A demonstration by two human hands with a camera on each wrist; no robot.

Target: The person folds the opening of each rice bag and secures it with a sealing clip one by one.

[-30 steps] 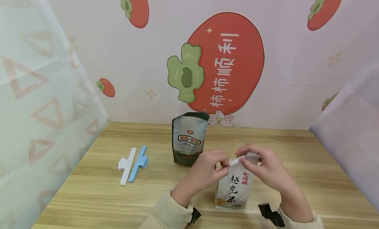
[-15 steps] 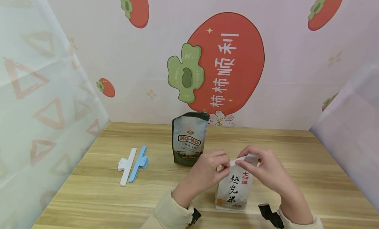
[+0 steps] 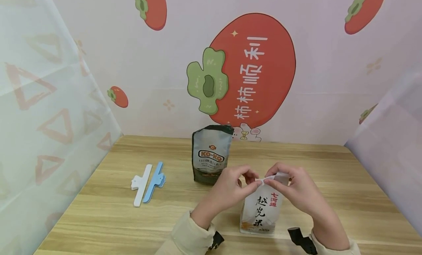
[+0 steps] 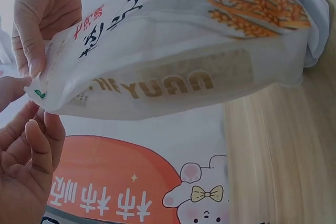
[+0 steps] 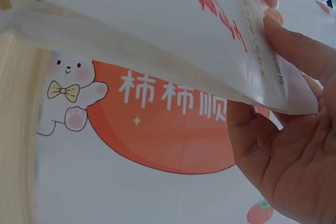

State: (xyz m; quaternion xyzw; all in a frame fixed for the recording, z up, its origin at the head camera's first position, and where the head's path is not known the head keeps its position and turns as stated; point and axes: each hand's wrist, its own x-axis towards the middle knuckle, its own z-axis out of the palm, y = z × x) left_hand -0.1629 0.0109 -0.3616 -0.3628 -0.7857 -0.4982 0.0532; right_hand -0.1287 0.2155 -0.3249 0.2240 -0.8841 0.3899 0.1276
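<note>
A white rice bag [image 3: 260,211] with black and red lettering stands upright near the table's front. My left hand [image 3: 232,185] pinches the left part of its top edge between thumb and fingers. Beside it, my right hand [image 3: 298,187] grips the same edge nearer the middle, thumb in front and fingers behind. In the left wrist view the bag [image 4: 173,72] shows a clear side window and printed wheat ears, with the left hand [image 4: 26,166] at its top corner. The right wrist view has the right hand [image 5: 299,124] at the bag's other top corner.
Behind the left hand stands a grey and dark green KO-KO bag [image 3: 211,156]. A white bag clip [image 3: 143,185] and a blue bag clip [image 3: 154,183] lie side by side on the left of the wooden table [image 3: 108,218]. A printed cloth backdrop [image 3: 316,101] rises behind.
My left thumb and fingers have shifted slightly right along the bag's top edge, closer to the right hand. The right hand moved slightly at the edge. The bag stays in place.
</note>
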